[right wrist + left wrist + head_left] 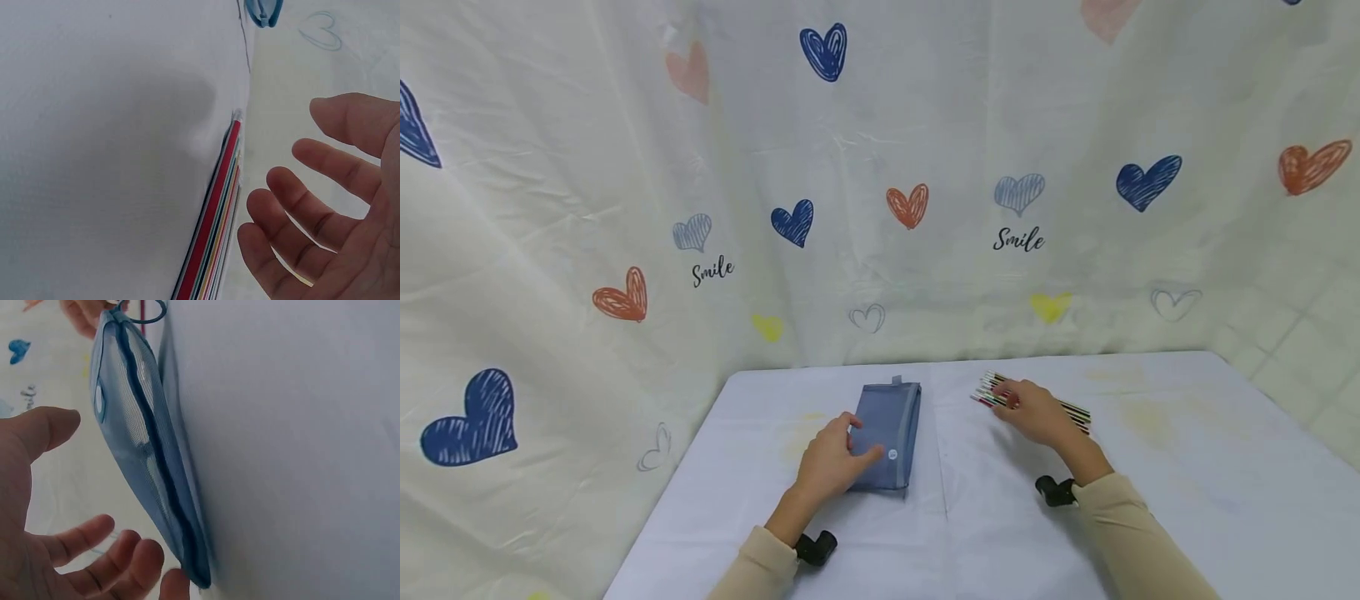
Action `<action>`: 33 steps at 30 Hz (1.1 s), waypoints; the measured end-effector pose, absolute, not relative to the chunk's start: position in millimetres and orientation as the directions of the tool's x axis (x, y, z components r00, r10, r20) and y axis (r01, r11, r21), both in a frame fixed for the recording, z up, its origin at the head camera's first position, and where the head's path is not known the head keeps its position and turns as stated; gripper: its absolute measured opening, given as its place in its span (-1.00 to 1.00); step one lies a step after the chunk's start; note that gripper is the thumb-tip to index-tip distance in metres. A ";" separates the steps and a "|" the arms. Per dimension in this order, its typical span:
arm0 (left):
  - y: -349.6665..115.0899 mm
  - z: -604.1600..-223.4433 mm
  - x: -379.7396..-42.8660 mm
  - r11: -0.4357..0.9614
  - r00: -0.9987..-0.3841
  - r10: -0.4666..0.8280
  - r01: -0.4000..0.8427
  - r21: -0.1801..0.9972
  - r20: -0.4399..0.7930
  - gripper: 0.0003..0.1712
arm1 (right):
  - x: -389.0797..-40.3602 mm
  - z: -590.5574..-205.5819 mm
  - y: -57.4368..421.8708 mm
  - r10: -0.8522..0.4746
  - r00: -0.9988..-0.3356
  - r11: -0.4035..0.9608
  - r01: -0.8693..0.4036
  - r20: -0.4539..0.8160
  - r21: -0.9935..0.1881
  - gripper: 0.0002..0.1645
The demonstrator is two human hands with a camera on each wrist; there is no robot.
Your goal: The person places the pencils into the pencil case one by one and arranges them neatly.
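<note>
A blue zippered pencil case (883, 421) lies on the white-covered table, its white button facing up. My left hand (831, 460) hovers at its left side, thumb and fingers spread apart with nothing held. The left wrist view shows the dark zipper edge of the pencil case (153, 450) beyond the fingertips. To the right lies a bundle of pencils (1077, 413), several side by side at a slant. Over them hangs my right hand (1036, 410), fingers loosely bent. In the right wrist view, a gap separates those fingers from the pencils (215, 219).
The white cloth on the table (992, 533) shows a crease down its middle and faint yellowish patches. Behind it hangs a white curtain (940, 125) printed with hearts and "Smile". Dark wrist cameras (817, 548) are strapped at both wrists.
</note>
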State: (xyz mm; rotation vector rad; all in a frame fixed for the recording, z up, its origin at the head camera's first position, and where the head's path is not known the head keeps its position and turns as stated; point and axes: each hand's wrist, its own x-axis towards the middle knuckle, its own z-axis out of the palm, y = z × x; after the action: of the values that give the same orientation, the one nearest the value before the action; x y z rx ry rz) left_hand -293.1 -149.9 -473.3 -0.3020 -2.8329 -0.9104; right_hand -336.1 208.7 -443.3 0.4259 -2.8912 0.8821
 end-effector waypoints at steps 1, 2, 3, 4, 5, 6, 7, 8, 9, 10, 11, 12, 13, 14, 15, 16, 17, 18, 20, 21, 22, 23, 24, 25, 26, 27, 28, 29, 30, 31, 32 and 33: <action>-146.4 -471.9 -291.0 0.814 -0.971 0.133 0.220 0.537 0.197 -0.26 | -336.1 -444.2 209.1 -0.237 -0.959 0.797 -0.283 0.154 -0.534 -0.58; -143.0 -470.8 -288.9 0.831 -0.974 0.122 0.205 0.517 0.191 -0.19 | -335.9 -444.8 209.9 -0.240 -0.959 0.797 -0.282 0.149 -0.533 -0.57; -139.8 -469.8 -286.9 0.847 -0.977 0.108 0.187 0.498 0.184 -0.11 | -335.9 -445.7 210.6 -0.241 -0.960 0.798 -0.280 0.144 -0.534 -0.58; -137.0 -468.8 -285.1 0.859 -0.979 0.099 0.175 0.480 0.179 -0.03 | -336.0 -446.8 211.9 -0.242 -0.960 0.799 -0.280 0.141 -0.532 -0.58; -134.4 -468.1 -283.5 0.871 -0.981 0.090 0.162 0.465 0.173 0.04 | -336.1 -448.2 213.1 -0.244 -0.960 0.801 -0.281 0.139 -0.529 -0.58; -132.2 -467.9 -282.2 0.882 -0.983 0.082 0.148 0.447 0.164 0.11 | -336.0 -449.3 214.3 -0.250 -0.959 0.801 -0.283 0.135 -0.527 -0.60; -130.2 -468.0 -281.2 0.894 -0.984 0.077 0.139 0.427 0.159 0.16 | -336.0 -450.5 215.6 -0.255 -0.958 0.802 -0.286 0.132 -0.524 -0.62; -128.7 -468.5 -280.4 0.905 -0.985 0.077 0.134 0.405 0.155 0.20 | -336.3 -451.9 217.2 -0.259 -0.957 0.805 -0.288 0.129 -0.519 -0.64; -127.4 -468.6 -279.5 0.912 -0.985 0.077 0.132 0.388 0.154 0.24 | -336.6 -453.3 218.3 -0.262 -0.957 0.807 -0.289 0.126 -0.515 -0.66; -126.3 -468.9 -278.8 0.920 -0.985 0.080 0.132 0.369 0.154 0.27 | -336.8 -454.1 219.7 -0.266 -0.956 0.810 -0.292 0.124 -0.509 -0.69; -125.4 -469.4 -278.3 0.927 -0.984 0.082 0.133 0.350 0.155 0.28 | -337.3 -454.9 221.1 -0.272 -0.954 0.812 -0.297 0.125 -0.502 -0.70; -124.5 -469.7 -277.8 0.932 -0.984 0.088 0.137 0.336 0.156 0.29 | -337.8 -454.9 222.5 -0.276 -0.953 0.813 -0.301 0.125 -0.499 -0.72; -123.7 -469.8 -277.4 0.933 -0.983 0.094 0.141 0.330 0.156 0.29 | -338.3 -454.9 223.7 -0.273 -0.954 0.818 -0.299 0.126 -0.492 -0.72; -122.9 -469.8 -277.1 0.933 -0.983 0.098 0.145 0.330 0.156 0.29 | -338.8 -454.3 224.9 -0.271 -0.954 0.821 -0.299 0.127 -0.487 -0.72; -122.0 -469.8 -276.8 0.932 -0.983 0.103 0.149 0.331 0.152 0.29 | -339.1 -453.8 225.7 -0.270 -0.954 0.825 -0.297 0.128 -0.481 -0.72; -121.1 -470.0 -276.8 0.931 -0.983 0.108 0.152 0.331 0.148 0.29 | -339.5 -453.1 226.6 -0.265 -0.956 0.830 -0.293 0.126 -0.474 -0.72; -120.3 -470.0 -276.9 0.931 -0.984 0.112 0.153 0.331 0.140 0.29 | -340.0 -452.4 227.4 -0.260 -0.958 0.835 -0.287 0.123 -0.469 -0.71; -119.5 -470.2 -277.0 0.931 -0.985 0.114 0.153 0.331 0.132 0.29 | -340.2 -451.6 227.7 -0.253 -0.961 0.840 -0.277 0.114 -0.466 -0.71; -118.2 -470.5 -277.5 0.932 -0.985 0.117 0.152 0.328 0.126 0.30 | -340.6 -450.8 228.6 -0.242 -0.966 0.850 -0.258 0.096 -0.459 -0.70; -117.7 -470.5 -277.5 0.934 -0.986 0.117 0.150 0.325 0.119 0.31 | -340.9 -450.8 228.9 -0.232 -0.969 0.856 -0.244 0.083 -0.457 -0.70; -117.3 -470.5 -277.6 0.935 -0.987 0.116 0.147 0.323 0.113 0.31 | -341.2 -450.6 229.5 -0.222 -0.973 0.860 -0.229 0.070 -0.457 -0.69; -117.0 -470.6 -277.7 0.935 -0.988 0.114 0.143 0.323 0.106 0.32 | -341.2 -450.5 230.0 -0.217 -0.974 0.862 -0.219 0.058 -0.457 -0.69; -116.8 -470.9 -277.9 0.935 -0.988 0.113 0.141 0.326 0.102 0.32 | -341.2 -450.6 230.6 -0.217 -0.975 0.864 -0.215 0.048 -0.455 -0.69; -116.6 -471.0 -278.0 0.934 -0.989 0.113 0.140 0.329 0.098 0.33 | -341.2 -450.9 231.2 -0.215 -0.976 0.866 -0.210 0.042 -0.454 -0.69; -116.5 -471.5 -278.2 0.933 -0.989 0.114 0.139 0.333 0.093 0.34 | -341.4 -451.3 232.0 -0.215 -0.976 0.867 -0.208 0.038 -0.453 -0.69; -116.4 -471.9 -278.4 0.932 -0.989 0.115 0.138 0.334 0.089 0.35 | -341.6 -451.7 232.8 -0.216 -0.976 0.865 -0.208 0.034 -0.456 -0.69; -116.3 -472.4 -278.7 0.932 -0.989 0.117 0.140 0.336 0.087 0.35 | -341.6 -452.1 233.6 -0.221 -0.975 0.864 -0.213 0.037 -0.456 -0.69; -116.1 -472.9 -279.1 0.931 -0.989 0.120 0.141 0.336 0.084 0.36 | -341.7 -452.5 234.5 -0.228 -0.973 0.862 -0.221 0.041 -0.456 -0.69; -115.8 -473.2 -279.2 0.931 -0.989 0.122 0.143 0.335 0.082 0.38 | -341.9 -452.8 235.3 -0.233 -0.971 0.862 -0.228 0.046 -0.453 -0.68; -115.5 -473.3 -279.5 0.932 -0.989 0.123 0.144 0.333 0.081 0.38 | -342.1 -453.2 236.0 -0.237 -0.970 0.860 -0.233 0.050 -0.453 -0.68; -115.2 -473.8 -279.9 0.932 -0.989 0.123 0.144 0.334 0.081 0.39 | -342.4 -453.5 236.8 -0.241 -0.969 0.860 -0.239 0.053 -0.451 -0.68; -114.7 -473.8 -280.3 0.933 -0.989 0.123 0.143 0.331 0.080 0.40 | -342.7 -454.0 237.1 -0.245 -0.968 0.859 -0.243 0.055 -0.450 -0.67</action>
State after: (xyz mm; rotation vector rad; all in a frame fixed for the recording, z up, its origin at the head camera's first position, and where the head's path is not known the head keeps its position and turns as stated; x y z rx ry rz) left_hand -280.3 -114.7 -473.8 -0.2092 -3.0309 -0.5260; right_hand -342.7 237.1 -454.0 0.3985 -3.0326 0.7332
